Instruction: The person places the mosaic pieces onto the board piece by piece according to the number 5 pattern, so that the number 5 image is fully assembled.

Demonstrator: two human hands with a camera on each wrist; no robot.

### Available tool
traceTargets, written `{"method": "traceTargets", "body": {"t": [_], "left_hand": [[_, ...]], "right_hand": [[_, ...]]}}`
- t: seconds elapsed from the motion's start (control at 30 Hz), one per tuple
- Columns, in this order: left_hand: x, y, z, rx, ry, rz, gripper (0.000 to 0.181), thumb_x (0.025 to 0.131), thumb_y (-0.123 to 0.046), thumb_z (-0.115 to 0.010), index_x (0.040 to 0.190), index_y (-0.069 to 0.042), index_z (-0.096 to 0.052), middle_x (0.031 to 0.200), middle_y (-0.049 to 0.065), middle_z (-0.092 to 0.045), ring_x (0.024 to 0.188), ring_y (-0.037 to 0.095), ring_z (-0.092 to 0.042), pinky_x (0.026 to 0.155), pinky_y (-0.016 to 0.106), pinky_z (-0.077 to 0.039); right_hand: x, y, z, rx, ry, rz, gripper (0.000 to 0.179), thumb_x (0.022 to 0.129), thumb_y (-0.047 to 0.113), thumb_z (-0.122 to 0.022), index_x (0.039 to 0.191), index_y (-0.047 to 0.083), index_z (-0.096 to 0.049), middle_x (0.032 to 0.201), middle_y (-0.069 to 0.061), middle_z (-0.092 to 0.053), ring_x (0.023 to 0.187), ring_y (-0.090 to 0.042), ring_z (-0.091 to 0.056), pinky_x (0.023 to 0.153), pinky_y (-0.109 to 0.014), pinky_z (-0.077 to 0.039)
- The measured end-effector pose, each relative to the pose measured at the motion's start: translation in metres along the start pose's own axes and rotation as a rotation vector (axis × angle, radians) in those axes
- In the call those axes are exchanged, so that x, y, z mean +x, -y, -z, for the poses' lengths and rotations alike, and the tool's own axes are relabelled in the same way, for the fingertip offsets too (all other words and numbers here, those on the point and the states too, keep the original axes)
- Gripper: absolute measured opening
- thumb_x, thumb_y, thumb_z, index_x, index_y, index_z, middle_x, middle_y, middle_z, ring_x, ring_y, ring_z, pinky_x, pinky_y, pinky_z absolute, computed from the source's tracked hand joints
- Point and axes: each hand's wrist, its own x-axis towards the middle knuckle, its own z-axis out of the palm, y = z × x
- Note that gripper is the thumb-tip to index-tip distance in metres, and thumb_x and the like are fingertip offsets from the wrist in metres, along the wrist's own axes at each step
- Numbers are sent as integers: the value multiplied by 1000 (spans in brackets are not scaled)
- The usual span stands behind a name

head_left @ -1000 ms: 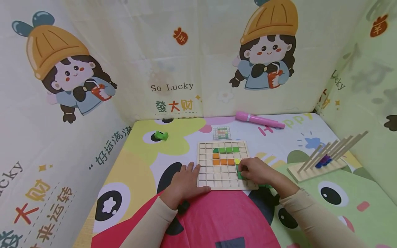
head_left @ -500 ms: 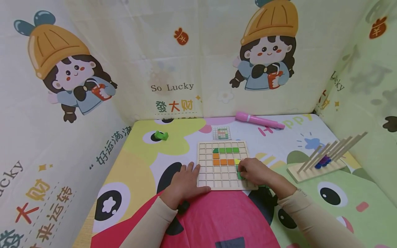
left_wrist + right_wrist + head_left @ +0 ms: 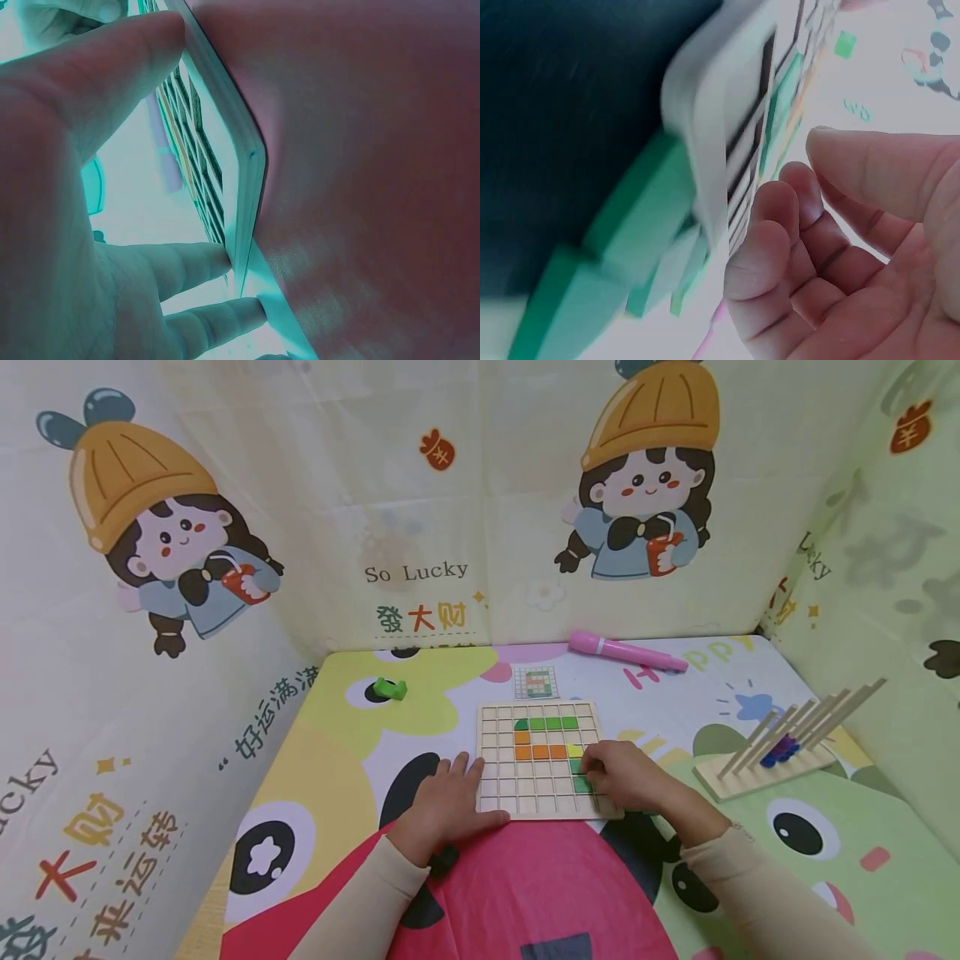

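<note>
A square wooden grid board (image 3: 525,806) lies in front of me, holding several green tiles (image 3: 553,723), orange tiles (image 3: 540,752) and a yellow tile (image 3: 574,751). My left hand (image 3: 444,802) rests at its near left corner, thumb along the near edge and straight fingers against the left side. Over the right columns is my right hand (image 3: 622,774), its fingertips beside dark green tiles (image 3: 582,784). In the right wrist view its fingers are loosely curled, with a gap below the thumb and nothing visible between them. Loose green blocks (image 3: 645,202) lie by the board's near right corner.
A small pattern card (image 3: 536,682) lies behind the board. Further back is a pink marker-shaped stick (image 3: 628,652). A green piece (image 3: 390,688) sits at the back left. On the right stands a wooden peg rack (image 3: 750,772) with blue and purple beads.
My right hand has shifted slightly to the right, showing more of the dark green tiles beside its fingertips. The left hand and the board have stayed in place.
</note>
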Motion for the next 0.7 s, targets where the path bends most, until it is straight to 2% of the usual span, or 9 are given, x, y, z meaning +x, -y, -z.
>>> {"method": "traceTargets", "body": {"t": [0.17,0.37,0.5,0.7], "left_hand": [[1,0,0,8,7,2,103,81,-71,-70,159,-11,-41,161,17,-41,144,40,-41,102,53,-54],[2,0,1,24,19,16,103,81,-71,-70,160,-12,-40,162,16,-40,145,40,-40,103,53,-53],[2,-1,1,22,18,18,103,81,-71,-70,160,-12,-40,162,16,-40,145,40,-40,102,53,-54],[1,-1,1,10,23,17,104,80,-71,-71,160,-12,-40,161,16,-40,144,40,-41,101,53,-54]], "right_hand": [[-14,-15,9,-18,-69,-11,5,93,6,-69,97,7,-72,89,0,-68,80,-15,-57,74,-37,-52],[-38,-31,15,-56,-96,-37,5,92,7,-70,96,8,-73,87,1,-68,77,-13,-57,71,-37,-51],[-54,-39,15,-64,-69,-65,6,91,8,-74,97,7,-73,89,0,-70,80,-15,-61,73,-40,-54],[-72,-38,10,-108,-3,-112,19,86,16,-83,101,8,-75,90,1,-68,82,-15,-61,75,-41,-55]]}}
